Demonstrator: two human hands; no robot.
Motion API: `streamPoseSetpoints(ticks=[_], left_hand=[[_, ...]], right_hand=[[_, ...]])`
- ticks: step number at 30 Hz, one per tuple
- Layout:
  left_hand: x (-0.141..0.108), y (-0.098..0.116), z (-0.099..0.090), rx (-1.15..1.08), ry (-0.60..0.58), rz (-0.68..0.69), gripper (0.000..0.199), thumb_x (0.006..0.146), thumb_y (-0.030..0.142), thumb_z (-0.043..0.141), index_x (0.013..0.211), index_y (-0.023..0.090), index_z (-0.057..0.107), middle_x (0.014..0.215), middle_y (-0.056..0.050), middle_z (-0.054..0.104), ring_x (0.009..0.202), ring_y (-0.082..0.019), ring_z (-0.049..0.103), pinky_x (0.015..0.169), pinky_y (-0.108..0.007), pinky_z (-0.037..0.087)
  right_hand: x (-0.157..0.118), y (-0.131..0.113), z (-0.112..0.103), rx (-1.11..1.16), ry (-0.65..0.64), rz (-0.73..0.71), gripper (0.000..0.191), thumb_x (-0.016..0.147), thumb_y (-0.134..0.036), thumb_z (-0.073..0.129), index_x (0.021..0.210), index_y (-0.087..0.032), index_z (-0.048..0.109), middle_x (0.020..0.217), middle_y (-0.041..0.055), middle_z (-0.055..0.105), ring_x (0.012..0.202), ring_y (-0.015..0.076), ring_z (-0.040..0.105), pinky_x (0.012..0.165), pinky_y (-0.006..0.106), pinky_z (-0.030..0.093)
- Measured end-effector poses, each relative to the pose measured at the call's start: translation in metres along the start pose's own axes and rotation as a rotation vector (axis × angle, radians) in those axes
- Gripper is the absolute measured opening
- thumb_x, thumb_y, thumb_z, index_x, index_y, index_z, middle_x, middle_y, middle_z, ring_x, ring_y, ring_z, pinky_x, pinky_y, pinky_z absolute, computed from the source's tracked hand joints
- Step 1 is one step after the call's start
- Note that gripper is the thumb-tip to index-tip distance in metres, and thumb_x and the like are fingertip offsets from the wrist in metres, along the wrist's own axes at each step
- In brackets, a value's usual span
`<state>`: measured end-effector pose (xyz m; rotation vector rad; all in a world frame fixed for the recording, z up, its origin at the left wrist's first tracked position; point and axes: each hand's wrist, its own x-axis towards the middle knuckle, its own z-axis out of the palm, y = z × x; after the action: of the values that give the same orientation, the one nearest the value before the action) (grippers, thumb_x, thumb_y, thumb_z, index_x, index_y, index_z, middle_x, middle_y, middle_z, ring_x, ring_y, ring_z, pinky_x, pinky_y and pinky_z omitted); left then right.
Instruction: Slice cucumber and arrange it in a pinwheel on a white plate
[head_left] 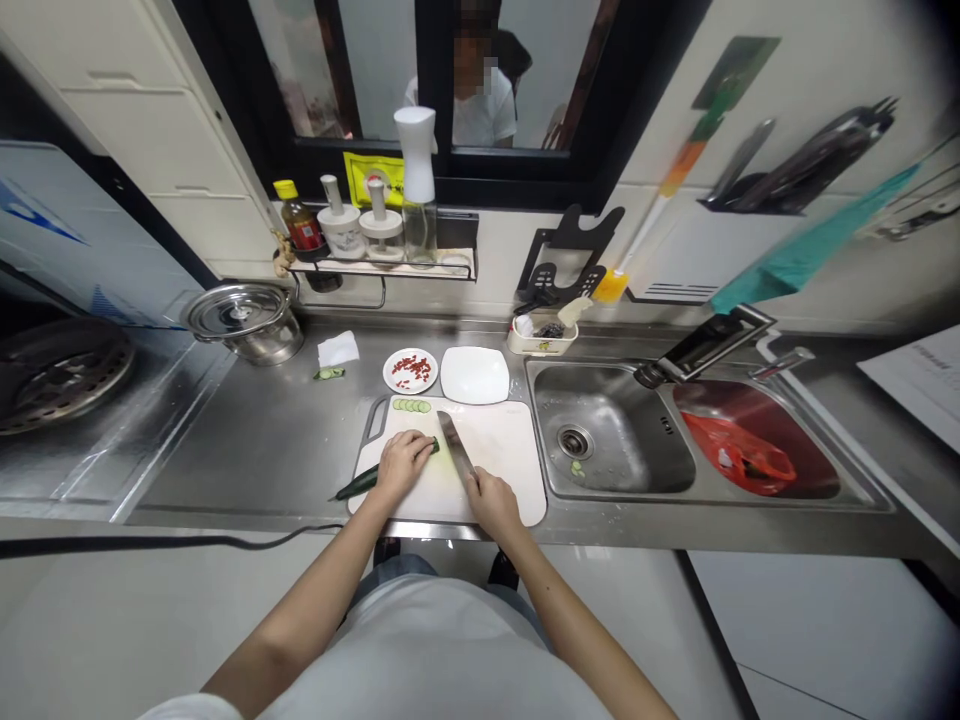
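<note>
A dark green cucumber (358, 485) lies slantwise across the lower left of the white cutting board (510, 460). My left hand (403, 464) is closed over its upper part, and the cut end shows just past the fingertips. Wrapped round a handle, my right hand (495, 503) holds a knife (454, 447), whose blade points up and away on the board, a little right of that cut end. Several thin cucumber slices (412, 405) lie in a row at the board's top left. Beyond the board stand a plate of red chopped pieces (410, 371) and a white plate (475, 375).
On the right is a double sink (615, 430) with a faucet (705, 345) and a red plastic bag (739, 455). A lidded steel pot (259, 325) and white tissue (338, 349) stand back left. Above, a shelf (382, 268) holds bottles. A person (484, 105) shows at the window.
</note>
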<state>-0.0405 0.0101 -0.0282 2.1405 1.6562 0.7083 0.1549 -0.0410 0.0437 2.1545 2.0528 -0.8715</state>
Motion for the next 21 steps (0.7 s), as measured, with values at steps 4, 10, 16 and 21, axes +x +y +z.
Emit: streamPoseSetpoints(ticks=[4, 10, 16, 21], left_hand=[[0.003, -0.003, 0.002, 0.022, -0.039, 0.007, 0.026, 0.094, 0.034, 0.049, 0.106, 0.026, 0.071, 0.098, -0.005, 0.067, 0.094, -0.018, 0.058, 0.086, -0.030, 0.044], [0.000, -0.003, 0.004, 0.033, -0.010, 0.044, 0.027, 0.095, 0.033, 0.048, 0.108, 0.025, 0.070, 0.097, -0.005, 0.066, 0.094, -0.018, 0.057, 0.085, -0.029, 0.045], [-0.001, -0.003, 0.004, 0.028, 0.007, 0.061, 0.026, 0.094, 0.031, 0.049, 0.108, 0.025, 0.070, 0.095, -0.004, 0.065, 0.092, -0.017, 0.056, 0.083, -0.029, 0.045], [-0.001, -0.002, 0.005, 0.024, -0.006, 0.044, 0.026, 0.094, 0.030, 0.049, 0.108, 0.025, 0.071, 0.096, -0.005, 0.065, 0.093, -0.017, 0.056, 0.083, -0.029, 0.045]], right_hand=[[0.004, -0.009, -0.002, -0.022, -0.007, -0.007, 0.031, 0.097, -0.027, 0.036, 0.113, -0.018, 0.061, 0.100, 0.0094, 0.070, 0.094, 0.0186, 0.063, 0.072, 0.024, 0.037], [0.006, -0.018, -0.004, -0.049, -0.044, -0.026, 0.031, 0.096, -0.023, 0.036, 0.114, -0.015, 0.060, 0.103, 0.0122, 0.070, 0.094, 0.0200, 0.064, 0.073, 0.025, 0.039], [0.004, -0.022, -0.005, -0.062, -0.064, -0.031, 0.032, 0.096, -0.021, 0.034, 0.113, -0.013, 0.061, 0.103, 0.0138, 0.069, 0.094, 0.0209, 0.064, 0.073, 0.026, 0.041], [0.003, -0.025, -0.007, -0.073, -0.073, -0.034, 0.032, 0.096, -0.020, 0.035, 0.115, -0.013, 0.060, 0.103, 0.0150, 0.069, 0.096, 0.0214, 0.064, 0.075, 0.026, 0.041]])
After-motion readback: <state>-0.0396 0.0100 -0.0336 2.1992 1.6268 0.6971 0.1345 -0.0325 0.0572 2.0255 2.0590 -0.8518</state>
